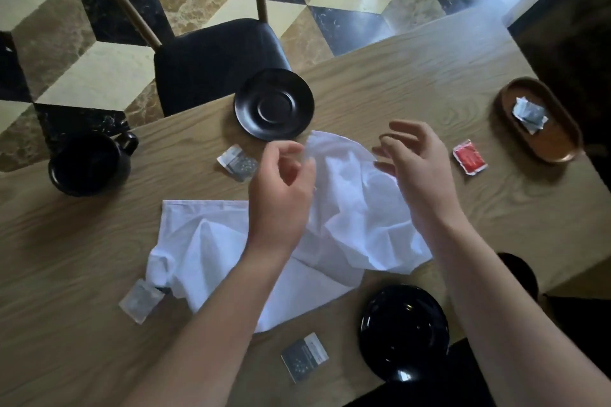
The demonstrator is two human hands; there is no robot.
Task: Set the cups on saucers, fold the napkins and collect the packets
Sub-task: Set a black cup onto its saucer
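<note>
Little of the task looks done. The black ceramic cup [89, 163] stands on the bare light wooden table [413, 76], well apart from the two empty black round saucers [273, 104] [404, 332]. The crumpled white cloth napkins [347, 208] lie unfolded in the middle. Only some small grey packets [528, 114] sit in the brown oval wooden tray [562, 149]; the red packet [469, 156] and three grey ones lie scattered. The left hand [281, 185] and the right hand [416, 162] hover over the napkins, fingers loosely curled, holding nothing.

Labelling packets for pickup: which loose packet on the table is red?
The red packet, alone on the table between the right hand and the wooden tray. The other three loose packets are grey or silver.
</note>
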